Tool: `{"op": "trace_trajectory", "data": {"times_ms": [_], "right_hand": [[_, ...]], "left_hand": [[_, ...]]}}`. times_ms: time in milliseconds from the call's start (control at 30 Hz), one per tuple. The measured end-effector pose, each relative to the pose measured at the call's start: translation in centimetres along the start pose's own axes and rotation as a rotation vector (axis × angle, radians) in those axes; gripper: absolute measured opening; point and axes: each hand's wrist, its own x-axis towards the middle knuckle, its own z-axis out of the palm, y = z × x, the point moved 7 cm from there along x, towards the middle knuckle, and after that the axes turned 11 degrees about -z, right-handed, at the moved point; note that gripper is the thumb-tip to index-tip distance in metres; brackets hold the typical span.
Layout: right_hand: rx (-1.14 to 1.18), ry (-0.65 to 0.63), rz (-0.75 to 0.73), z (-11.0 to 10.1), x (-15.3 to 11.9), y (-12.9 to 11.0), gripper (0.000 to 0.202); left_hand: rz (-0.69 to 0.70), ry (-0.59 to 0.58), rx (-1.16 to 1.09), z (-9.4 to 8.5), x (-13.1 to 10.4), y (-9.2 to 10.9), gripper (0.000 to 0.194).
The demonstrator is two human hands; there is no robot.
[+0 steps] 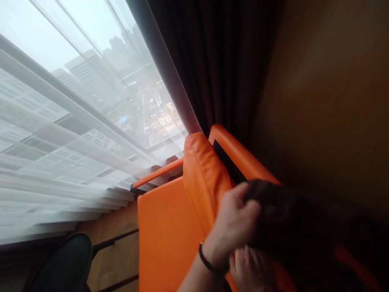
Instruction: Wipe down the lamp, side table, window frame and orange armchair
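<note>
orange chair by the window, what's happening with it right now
A person is bent over an orange armchair beside a sheer-curtained window. One hand, with a dark band on its wrist, grips a dark bundle of fabric against the chair's back cushion. The other hand sits just beneath it, under the fabric. Which hand is left or right is unclear. A dark drape hangs behind the chair.

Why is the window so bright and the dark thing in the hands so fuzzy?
Head view: daylight through the sheer curtain washes the window pale; the dark cloth gripped by the left hand is blurred and shadowed, as is the brown wall; the orange chair stays sharp.
</note>
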Motion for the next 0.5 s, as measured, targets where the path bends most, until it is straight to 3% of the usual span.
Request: {"op": "trace_trajectory", "data": {"times_ms": [67,100,133,200,267,300,400,500], "right_hand": [[0.073,-0.072,0.031,-0.1,-0.1,0.7,0.062],[0.115,-0.092,0.044,-0.3,-0.2,1.0,0.062],[0.157,-0.105,0.056,-0.4,-0.3,1.5,0.063],[0.208,-0.112,0.064,-0.5,-0.6,2.6,0.068],[0.217,-0.129,0.044,-0.3,-1.1,4.0,0.071],[0.212,-0.146,0.017,-0.2,-1.3,4.5,0.071],[0.18,-0.219,-0.07,0.1,-1.6,5.3,0.075],[0.133,-0.27,-0.017,-0.2,-1.2,5.5,0.09]], "left_hand": [[0.279,0.271,0.0,-5.8,1.4,3.2,0.041],[0.379,0.436,0.074,-8.2,2.1,3.4,0.041],[0.413,0.573,0.18,-9.9,2.8,2.5,0.041],[0.299,0.701,0.403,-10.6,4.5,-2.2,0.039],[0.104,0.676,0.604,-8.5,4.8,-8.8,0.037],[0.084,0.662,0.696,-6.7,4.0,-11.5,0.037],[-0.021,0.662,0.767,-1.9,-1.5,-18.2,0.037],[-0.138,0.57,0.644,1.9,-8.2,-23.8,0.044]]}}
